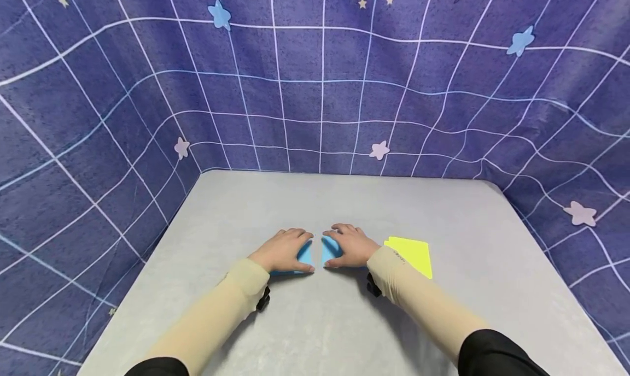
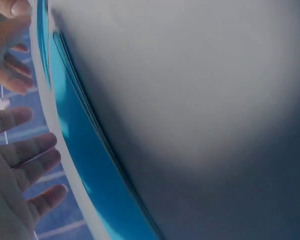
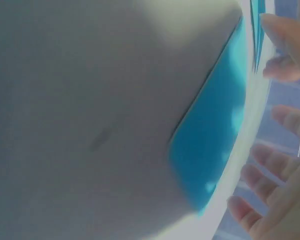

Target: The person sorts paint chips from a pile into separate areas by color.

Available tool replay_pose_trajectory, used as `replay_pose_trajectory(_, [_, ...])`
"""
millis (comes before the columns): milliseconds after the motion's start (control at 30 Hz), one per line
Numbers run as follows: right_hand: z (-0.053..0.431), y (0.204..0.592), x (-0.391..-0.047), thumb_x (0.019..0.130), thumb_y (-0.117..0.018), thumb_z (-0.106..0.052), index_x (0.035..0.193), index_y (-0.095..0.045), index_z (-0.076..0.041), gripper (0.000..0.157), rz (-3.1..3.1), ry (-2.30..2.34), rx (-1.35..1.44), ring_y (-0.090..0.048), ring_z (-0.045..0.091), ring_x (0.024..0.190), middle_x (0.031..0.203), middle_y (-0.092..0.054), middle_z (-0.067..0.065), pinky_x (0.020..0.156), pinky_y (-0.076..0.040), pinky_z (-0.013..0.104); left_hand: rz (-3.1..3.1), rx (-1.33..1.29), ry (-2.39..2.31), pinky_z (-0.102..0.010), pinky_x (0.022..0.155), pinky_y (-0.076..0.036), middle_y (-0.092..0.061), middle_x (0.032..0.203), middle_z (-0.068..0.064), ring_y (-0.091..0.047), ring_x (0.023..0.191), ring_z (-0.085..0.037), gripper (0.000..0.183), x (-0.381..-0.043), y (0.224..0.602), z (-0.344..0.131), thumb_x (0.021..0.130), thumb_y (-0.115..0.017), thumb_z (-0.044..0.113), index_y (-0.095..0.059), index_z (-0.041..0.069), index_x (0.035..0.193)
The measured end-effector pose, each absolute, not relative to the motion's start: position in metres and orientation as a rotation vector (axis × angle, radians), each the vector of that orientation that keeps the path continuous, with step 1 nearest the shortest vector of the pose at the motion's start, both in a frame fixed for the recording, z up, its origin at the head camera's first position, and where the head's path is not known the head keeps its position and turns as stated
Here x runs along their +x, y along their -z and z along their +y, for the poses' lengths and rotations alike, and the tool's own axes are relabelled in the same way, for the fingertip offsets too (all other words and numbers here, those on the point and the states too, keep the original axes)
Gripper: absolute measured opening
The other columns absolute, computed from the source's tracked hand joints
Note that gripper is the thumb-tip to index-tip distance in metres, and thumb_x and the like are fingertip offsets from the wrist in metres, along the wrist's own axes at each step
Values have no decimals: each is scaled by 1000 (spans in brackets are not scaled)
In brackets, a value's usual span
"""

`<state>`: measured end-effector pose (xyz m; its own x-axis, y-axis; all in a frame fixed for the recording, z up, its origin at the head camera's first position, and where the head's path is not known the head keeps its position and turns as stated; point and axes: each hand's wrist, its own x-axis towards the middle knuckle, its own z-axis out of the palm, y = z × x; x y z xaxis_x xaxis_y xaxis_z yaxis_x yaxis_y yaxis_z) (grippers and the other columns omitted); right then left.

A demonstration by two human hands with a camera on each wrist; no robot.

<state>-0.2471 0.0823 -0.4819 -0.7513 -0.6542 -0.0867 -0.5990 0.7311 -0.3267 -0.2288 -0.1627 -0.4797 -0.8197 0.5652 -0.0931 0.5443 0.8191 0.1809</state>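
Observation:
Two flat blue pieces lie side by side on the table, a narrow gap between them. Over the left one, a thin stack of blue sheets [image 1: 306, 254], my left hand [image 1: 285, 250] is spread, thumb at its near edge and fingers toward its far edge. My right hand [image 1: 354, 246] is over the right blue piece [image 1: 331, 248] in the same way, thumb nearest me. Both palms hide much of the blue. Layered edges show on the left stack [image 2: 97, 150] in the left wrist view. In the right wrist view, the right piece [image 3: 215, 120] has a cut-off corner.
Bright yellow sheets [image 1: 413, 253], slightly fanned, lie just right of my right wrist, partly behind the sleeve. The pale grey table [image 1: 320, 321] is bordered at the back and sides by a purple-blue curtain [image 1: 295, 103] with grid lines and stars.

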Motion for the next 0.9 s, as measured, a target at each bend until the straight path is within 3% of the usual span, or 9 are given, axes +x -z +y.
replay_pose_trajectory(233, [109, 483, -250, 87, -79, -56, 155, -48, -13, 86, 2741, 400, -930, -38, 41, 144, 156, -42, 19, 116, -30, 61, 2834, 885, -162, -49, 118, -32, -50, 152, -15, -44, 142, -31, 93, -235, 471, -132, 85, -75, 65, -47, 8, 154])
replay_pose_trajectory(633, [131, 493, -241, 82, -83, -56, 154, -48, -14, 90, 2745, 393, -890, -43, 41, 139, 153, -44, 21, 108, -39, 60, 2789, 953, -109, -49, 116, -36, -46, 154, -17, -42, 143, -33, 98, -242, 482, -98, 85, -74, 68, -43, 8, 157])
replay_pose_trajectory(900, [143, 492, -241, 84, -84, -51, 154, -48, -13, 87, 2762, 414, -876, -43, 40, 140, 153, -43, 21, 111, -40, 55, 2758, 973, -122, -51, 115, -36, -43, 156, -18, -40, 144, -33, 100, -248, 481, -83, 84, -75, 67, -42, 9, 158])
